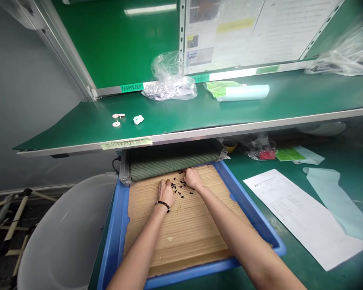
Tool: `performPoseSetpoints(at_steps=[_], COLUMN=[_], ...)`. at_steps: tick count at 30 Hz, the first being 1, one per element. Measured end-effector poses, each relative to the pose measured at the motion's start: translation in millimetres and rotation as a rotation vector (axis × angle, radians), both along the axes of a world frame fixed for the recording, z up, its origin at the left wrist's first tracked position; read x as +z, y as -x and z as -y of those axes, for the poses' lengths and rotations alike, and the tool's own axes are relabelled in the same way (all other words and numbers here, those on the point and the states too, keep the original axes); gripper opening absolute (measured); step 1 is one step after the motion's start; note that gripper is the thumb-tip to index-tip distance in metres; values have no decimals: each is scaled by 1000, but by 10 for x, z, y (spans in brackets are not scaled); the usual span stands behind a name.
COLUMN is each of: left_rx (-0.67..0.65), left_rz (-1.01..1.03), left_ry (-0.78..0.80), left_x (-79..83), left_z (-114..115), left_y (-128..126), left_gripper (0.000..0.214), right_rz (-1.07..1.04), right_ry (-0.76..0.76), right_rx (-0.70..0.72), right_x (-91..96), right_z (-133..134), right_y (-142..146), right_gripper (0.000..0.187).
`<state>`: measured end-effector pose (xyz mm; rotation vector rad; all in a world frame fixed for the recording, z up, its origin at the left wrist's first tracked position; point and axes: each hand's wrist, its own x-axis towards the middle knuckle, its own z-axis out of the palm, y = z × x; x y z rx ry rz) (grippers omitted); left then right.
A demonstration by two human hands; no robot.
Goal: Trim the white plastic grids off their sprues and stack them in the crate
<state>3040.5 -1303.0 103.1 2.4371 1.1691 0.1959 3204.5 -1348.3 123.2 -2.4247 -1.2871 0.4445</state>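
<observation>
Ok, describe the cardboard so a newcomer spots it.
Below the long green shelf, a blue tray lies on a workbench. The cardboard lines that tray, small black pieces scattered on it. It is brown and ribbed, unlike the white page and pale-blue sheet to its right.

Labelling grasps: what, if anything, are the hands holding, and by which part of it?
Cannot tell: left hand and right hand are beside small black pieces, but any grip is unclear.

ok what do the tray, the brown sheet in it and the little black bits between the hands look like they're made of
Blue tray: probably moulded plastic, smooth, evenly coloured walls.
Brown sheet: most likely corrugated cardboard, matt, with parallel ridges.
Black bits: dark and small, perhaps plastic or rubber; too small to tell.
</observation>
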Motion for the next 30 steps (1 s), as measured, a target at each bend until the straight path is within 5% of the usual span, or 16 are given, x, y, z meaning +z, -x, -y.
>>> performPoseSetpoints(at_steps=[12, 18, 24, 30], left_rx=[-113, -126, -234, -271], left_rz=[103, 73, 102, 76], left_ry=[62, 29, 94, 130], left_x=[-45, 4, 46, 77], left_z=[-176, -109, -5, -34], left_y=[-97, -38, -46, -5], left_gripper=[47, 60, 54, 71], right_rz=[2, 53, 23, 21], right_ry=[-16, -11, 2, 121], right_rx=[307, 179, 234, 89], right_x=[-3, 19, 50, 115], right_z=[87, 303, 470, 694], right_y=[108, 55, 156, 38], right_gripper=[41, 51, 47, 48])
